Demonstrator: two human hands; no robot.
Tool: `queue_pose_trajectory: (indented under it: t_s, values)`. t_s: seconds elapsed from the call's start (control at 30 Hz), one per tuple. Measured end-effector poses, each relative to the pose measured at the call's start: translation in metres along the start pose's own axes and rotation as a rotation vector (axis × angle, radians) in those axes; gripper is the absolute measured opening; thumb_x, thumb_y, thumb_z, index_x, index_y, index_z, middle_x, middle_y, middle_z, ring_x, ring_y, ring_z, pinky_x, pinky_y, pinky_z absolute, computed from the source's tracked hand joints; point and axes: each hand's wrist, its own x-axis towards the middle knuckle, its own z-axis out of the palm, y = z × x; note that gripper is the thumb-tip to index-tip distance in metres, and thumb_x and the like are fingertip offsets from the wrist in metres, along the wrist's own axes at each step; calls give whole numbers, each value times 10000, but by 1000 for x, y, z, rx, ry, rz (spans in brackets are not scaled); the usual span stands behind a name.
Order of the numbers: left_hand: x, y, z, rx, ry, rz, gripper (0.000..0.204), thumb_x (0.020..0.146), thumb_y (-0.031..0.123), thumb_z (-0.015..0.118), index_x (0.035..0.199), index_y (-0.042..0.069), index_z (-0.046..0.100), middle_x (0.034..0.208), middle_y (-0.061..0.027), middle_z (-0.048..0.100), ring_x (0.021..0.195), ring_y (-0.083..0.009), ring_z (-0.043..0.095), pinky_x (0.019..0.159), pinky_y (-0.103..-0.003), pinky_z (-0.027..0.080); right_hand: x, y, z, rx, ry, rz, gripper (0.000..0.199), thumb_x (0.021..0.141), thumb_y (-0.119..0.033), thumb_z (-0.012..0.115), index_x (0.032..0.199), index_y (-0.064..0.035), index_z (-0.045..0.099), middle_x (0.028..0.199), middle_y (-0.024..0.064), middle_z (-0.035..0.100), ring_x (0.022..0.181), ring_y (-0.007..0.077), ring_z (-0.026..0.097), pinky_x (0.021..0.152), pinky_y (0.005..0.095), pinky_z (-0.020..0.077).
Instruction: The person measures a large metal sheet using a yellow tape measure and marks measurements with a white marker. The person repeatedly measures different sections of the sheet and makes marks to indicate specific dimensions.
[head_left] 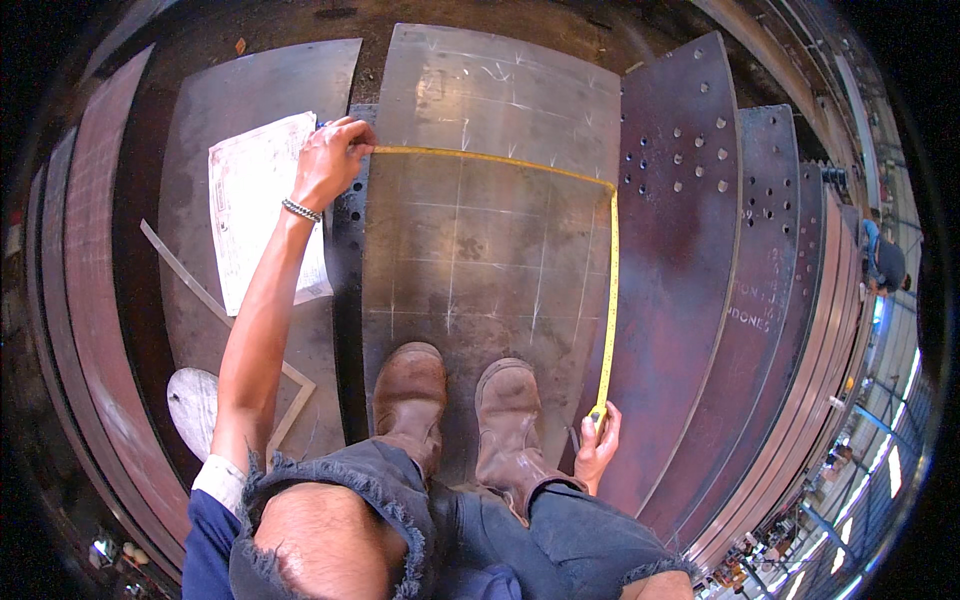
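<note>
My left hand (333,165), with a chain bracelet at the wrist, pinches the free end of a yellow tape measure (490,157) at the left edge of a grey steel plate (500,245). A small bit of blue shows beside its fingers; what it is I cannot make out. From there the blade crosses the plate to its right edge, bends sharply and runs back toward me. Low on the right, my right hand (597,452) is closed around the tape's case, partly hidden by the fingers. Thin white lines and arrow marks cover the plate.
My brown boots (410,395) stand on the marked plate. Left of it, a printed paper sheet (258,190) and an L-shaped metal square (297,400) lie on another plate. Plates with drilled holes (690,160) overlap at the right. Another person (884,262) is at the far right.
</note>
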Motion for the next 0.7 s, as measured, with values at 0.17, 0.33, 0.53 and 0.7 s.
queue_pose_trajectory:
  t_s: [0.17,0.33,0.53,0.7]
  values:
    - [2,-2,1,-15,-32,-21,114,879,139,737,985,97,729,1011,-61,739,988,-291,706,844,-409,550,0,2,-1,-32,-16,-20,514,944,-228,689,1361,21,520,1093,46,573,986,130,541,908,278,440]
    - [1,8,-3,-7,26,-8,72,874,102,727,939,72,735,962,-79,757,933,-278,727,820,-399,558,1,7,-2,-3,14,-7,563,912,-289,744,1333,28,547,1067,69,612,964,159,573,892,309,469]
    - [3,4,-3,-11,-43,-22,128,886,141,732,1001,86,734,996,-91,748,960,-314,714,819,-415,551,1,7,-1,-3,16,-9,554,908,-297,750,1323,13,554,990,47,619,889,135,575,831,297,478]
    - [1,4,-3,14,31,12,75,872,92,721,942,67,730,927,-90,748,903,-279,728,804,-394,552,2,-3,2,-20,-1,-6,553,907,-314,749,1314,9,561,956,36,611,863,130,565,813,297,477]
